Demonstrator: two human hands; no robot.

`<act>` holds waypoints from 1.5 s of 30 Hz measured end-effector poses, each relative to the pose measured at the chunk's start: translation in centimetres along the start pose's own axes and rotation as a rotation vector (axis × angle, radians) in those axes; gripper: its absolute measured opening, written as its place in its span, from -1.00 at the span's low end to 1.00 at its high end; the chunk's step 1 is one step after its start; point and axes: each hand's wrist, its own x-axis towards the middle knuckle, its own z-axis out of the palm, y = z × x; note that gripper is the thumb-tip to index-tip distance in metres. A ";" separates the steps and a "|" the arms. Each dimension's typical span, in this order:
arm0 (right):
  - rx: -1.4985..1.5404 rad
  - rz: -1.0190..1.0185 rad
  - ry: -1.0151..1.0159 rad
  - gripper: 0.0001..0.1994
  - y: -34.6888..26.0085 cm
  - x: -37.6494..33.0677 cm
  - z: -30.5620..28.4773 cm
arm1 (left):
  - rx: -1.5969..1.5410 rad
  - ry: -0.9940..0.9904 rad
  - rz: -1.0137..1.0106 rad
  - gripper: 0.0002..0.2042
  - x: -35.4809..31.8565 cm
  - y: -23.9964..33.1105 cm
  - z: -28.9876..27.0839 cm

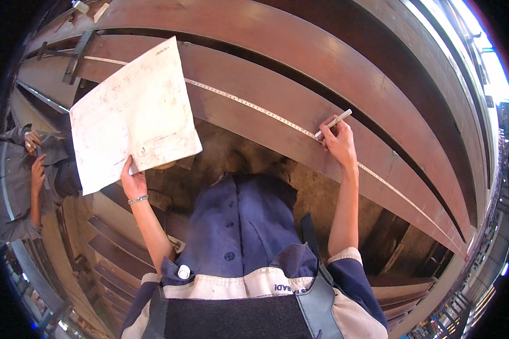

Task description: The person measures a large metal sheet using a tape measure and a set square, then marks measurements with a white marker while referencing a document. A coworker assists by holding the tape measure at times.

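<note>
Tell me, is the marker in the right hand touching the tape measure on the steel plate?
Cannot tell. In the head view the right hand holds the white marker right over the tape measure, but the fingers hide the tip, so neither contact nor gap shows.

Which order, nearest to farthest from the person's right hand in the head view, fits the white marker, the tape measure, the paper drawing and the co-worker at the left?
1. White marker, held in the right hand.
2. Tape measure, along the steel beam under the marker tip.
3. Paper drawing, held up in the left hand.
4. Co-worker, far left edge.
</note>
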 end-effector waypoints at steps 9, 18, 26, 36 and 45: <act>0.021 -0.003 -0.005 -0.86 -0.4 1.4 -0.1 | -0.049 0.036 -0.006 -0.79 1.2 -1.2 -2.6; 0.011 -0.003 -0.017 -0.86 0.6 1.7 -0.1 | -0.067 0.042 0.006 -0.82 0.8 -2.1 -2.8; -0.146 -0.026 0.025 -0.87 0.1 1.9 0.5 | -0.087 0.031 -0.020 -0.81 1.5 -2.4 -4.3; -0.325 -0.606 0.712 -0.89 -2.0 3.3 0.0 | -0.097 0.057 0.035 -0.80 0.5 -2.8 -4.5; 0.182 -0.056 0.045 -0.89 1.3 3.4 -0.9 | -0.103 0.040 0.002 -0.81 0.7 -2.8 -4.6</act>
